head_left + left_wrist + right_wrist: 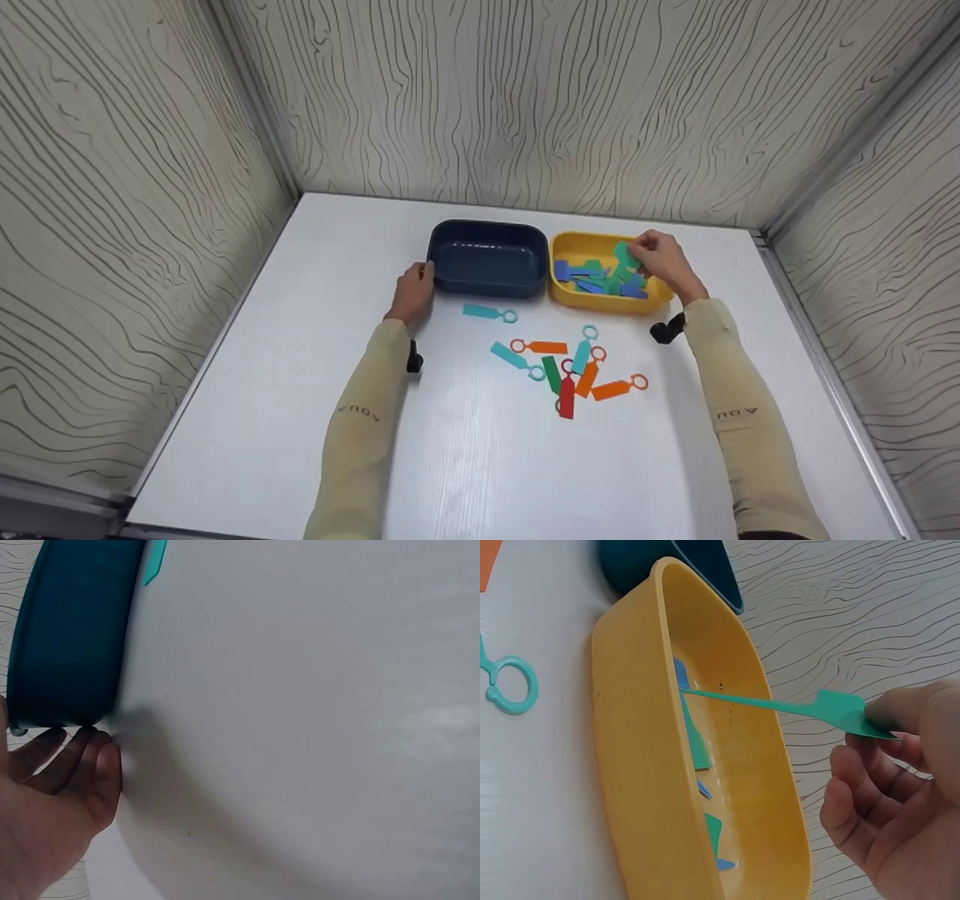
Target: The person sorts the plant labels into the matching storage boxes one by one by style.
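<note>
My left hand holds the left end of a dark blue container; in the left wrist view its fingers lie against the outer wall and the thumb is at the rim, partly cut off. My right hand pinches a thin green flat piece between thumb and fingers, above the yellow container. The piece has a wider end at the fingertips and a narrow stem reaching over the container. Several green and blue flat pieces lie inside the yellow container.
On the white table, several ring-ended tags lie loose in front of the containers: turquoise, orange, green and red. The containers stand side by side. A wood-patterned wall rises behind, with others at both sides.
</note>
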Motion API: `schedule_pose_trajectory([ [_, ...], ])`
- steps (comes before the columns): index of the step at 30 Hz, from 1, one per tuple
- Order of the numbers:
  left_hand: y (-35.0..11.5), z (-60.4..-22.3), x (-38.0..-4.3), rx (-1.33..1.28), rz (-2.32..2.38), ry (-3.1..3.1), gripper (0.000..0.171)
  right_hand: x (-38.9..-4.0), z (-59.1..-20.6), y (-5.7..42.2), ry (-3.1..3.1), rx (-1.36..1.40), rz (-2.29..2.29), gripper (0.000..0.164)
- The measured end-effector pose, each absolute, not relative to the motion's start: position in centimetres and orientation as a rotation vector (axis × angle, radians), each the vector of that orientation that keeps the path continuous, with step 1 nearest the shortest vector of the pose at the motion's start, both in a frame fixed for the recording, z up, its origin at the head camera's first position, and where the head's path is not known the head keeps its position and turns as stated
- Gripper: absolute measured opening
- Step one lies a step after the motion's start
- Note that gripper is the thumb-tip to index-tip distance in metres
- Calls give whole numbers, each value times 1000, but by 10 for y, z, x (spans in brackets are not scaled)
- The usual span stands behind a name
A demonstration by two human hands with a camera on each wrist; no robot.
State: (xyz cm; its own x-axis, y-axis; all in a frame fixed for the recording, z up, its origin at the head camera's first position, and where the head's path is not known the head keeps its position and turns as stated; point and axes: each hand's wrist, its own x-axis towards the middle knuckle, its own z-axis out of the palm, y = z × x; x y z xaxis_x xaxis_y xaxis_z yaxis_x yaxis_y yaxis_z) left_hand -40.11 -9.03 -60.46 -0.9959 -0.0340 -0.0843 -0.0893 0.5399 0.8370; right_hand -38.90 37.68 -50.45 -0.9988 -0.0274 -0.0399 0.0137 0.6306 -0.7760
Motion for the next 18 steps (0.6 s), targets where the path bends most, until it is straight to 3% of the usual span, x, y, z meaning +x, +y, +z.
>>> schedule_pose_trajectory([
  [18,-90,-606,-403,-143,1459,2698,57,-401,-494,379,2810,39,-1369,30],
])
